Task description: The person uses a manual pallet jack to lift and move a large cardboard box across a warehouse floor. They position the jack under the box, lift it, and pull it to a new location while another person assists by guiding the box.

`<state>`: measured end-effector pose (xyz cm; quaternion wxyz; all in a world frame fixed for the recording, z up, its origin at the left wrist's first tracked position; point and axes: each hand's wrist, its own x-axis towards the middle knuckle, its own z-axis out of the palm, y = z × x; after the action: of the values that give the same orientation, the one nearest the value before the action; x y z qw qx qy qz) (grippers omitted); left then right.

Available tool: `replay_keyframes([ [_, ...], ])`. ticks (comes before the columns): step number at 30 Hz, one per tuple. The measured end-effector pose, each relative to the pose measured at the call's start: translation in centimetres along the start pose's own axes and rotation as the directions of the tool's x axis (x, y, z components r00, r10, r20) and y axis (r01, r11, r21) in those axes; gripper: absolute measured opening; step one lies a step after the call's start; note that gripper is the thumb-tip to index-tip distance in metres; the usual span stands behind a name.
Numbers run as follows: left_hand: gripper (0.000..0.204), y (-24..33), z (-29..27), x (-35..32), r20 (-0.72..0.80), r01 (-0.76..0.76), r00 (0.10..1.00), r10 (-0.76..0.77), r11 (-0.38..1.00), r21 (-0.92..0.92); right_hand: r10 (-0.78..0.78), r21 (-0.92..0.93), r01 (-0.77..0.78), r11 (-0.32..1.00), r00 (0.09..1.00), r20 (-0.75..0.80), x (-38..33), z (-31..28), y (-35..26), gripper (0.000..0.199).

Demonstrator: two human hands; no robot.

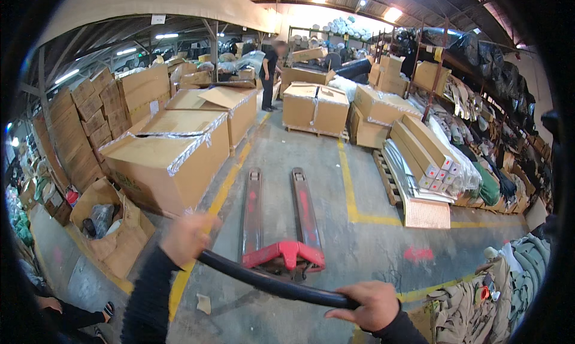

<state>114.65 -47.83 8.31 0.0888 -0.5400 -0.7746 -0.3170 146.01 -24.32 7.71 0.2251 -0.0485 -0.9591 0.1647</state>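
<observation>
My left hand (187,239) is closed around the left end of a curved black pallet jack handle (272,283). Around its right end, my right hand (372,306) is wrapped as well. Beyond the handle is the red body of the pallet jack (284,254), low over the grey floor. Its two worn forks, the left fork (252,209) and the right fork (306,209), point away from me and carry no load. Both forearms are in dark sleeves.
Large cartons (162,158) line the left side. Ahead, a taped carton (315,109) rests on a pallet, with a person (269,74) standing beside it. Long boxes (424,152) and shelving are on the right. Folded fabric (479,302) lies near right; an open carton (114,230) stands near left.
</observation>
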Motion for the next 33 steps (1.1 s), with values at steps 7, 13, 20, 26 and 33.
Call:
replay_keyframes([
  [7,0.046,-1.4,8.3,1.6,-0.311,-0.173,0.948,0.069,0.930,-0.323,0.039,-0.068,-0.130,0.989,0.677,-0.735,3.7,1.7,12.6,0.036],
  [13,0.031,1.4,16.6,7.6,-0.576,0.071,0.774,-0.263,0.940,-0.335,-0.308,-0.301,0.108,0.947,0.561,-0.769,19.9,3.2,29.8,0.038],
  [20,0.049,4.9,21.5,6.8,-0.331,0.294,0.866,-0.374,0.917,-0.268,-0.056,0.303,0.343,0.889,0.739,-0.672,33.9,9.6,37.7,0.047],
  [26,0.013,5.9,22.9,6.2,-0.438,0.699,0.357,-0.825,0.547,-0.461,-0.175,0.218,0.395,0.892,0.749,-0.639,39.0,12.3,37.4,0.049],
  [33,0.049,-1.6,19.6,11.9,-0.858,0.506,0.271,-0.437,0.823,-0.259,-0.082,0.439,0.475,0.763,0.744,-0.663,46.5,17.7,32.7,0.031],
])
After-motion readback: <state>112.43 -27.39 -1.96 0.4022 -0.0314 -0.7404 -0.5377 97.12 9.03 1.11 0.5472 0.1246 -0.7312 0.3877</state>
